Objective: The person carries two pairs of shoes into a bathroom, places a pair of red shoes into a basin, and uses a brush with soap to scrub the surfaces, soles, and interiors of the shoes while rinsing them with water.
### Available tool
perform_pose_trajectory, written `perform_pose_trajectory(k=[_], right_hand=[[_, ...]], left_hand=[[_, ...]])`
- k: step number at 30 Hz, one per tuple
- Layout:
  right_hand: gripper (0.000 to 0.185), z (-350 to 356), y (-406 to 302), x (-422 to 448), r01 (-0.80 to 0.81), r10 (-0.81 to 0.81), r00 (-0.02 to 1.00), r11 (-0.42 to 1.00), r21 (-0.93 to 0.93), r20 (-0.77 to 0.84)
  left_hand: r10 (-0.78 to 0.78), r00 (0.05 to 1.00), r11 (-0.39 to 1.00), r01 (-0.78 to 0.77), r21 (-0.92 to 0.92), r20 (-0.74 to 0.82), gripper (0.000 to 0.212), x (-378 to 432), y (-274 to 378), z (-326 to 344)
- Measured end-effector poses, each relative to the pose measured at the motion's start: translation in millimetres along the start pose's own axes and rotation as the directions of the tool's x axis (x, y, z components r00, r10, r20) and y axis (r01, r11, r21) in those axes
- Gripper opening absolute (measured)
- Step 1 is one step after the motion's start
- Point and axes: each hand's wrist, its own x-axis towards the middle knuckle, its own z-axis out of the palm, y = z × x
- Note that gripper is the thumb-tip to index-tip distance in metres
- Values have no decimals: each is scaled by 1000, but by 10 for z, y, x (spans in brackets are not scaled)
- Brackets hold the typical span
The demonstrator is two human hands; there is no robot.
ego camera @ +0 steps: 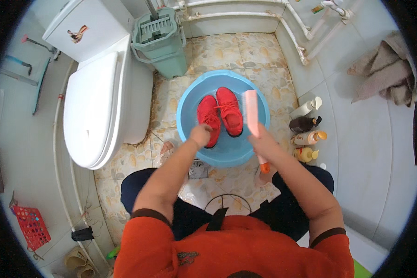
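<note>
Two red lace-up shoes lie side by side in a light blue plastic basin (180, 114) on the tiled floor. My left hand (201, 135) is at the heel end of the left shoe (207, 110), its fingers curled over the collar. The right shoe (229, 109) lies untouched beside it, sole down. Over the basin's right side, my right hand (263, 141) grips a pink scrubbing brush (252, 113) by its long handle, the bristles facing left towards the shoes. The handle's orange end shows below my hand.
A white toilet (92, 107) stands at the left, with a green mop bucket (165, 45) behind it. Several pump bottles (307, 138) line the right wall, below a hanging towel (385, 73). White pipes (232, 14) run along the back wall. A floor drain cover (198, 169) lies just before the basin.
</note>
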Motion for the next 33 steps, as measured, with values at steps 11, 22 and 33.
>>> perform_pose_trajectory(k=[11, 22, 33], right_hand=[[33, 1206, 1411, 1424, -107, 201, 963, 896, -430, 178], [44, 1335, 1920, 1924, -305, 302, 950, 836, -456, -82], [57, 1036, 891, 1714, -356, 363, 926, 931, -77, 105]], left_hand=[[-385, 914, 762, 237, 603, 127, 57, 541, -452, 649], [-462, 887, 877, 457, 148, 0, 45, 750, -553, 521], [-471, 864, 312, 351, -883, 177, 31, 410, -482, 273]])
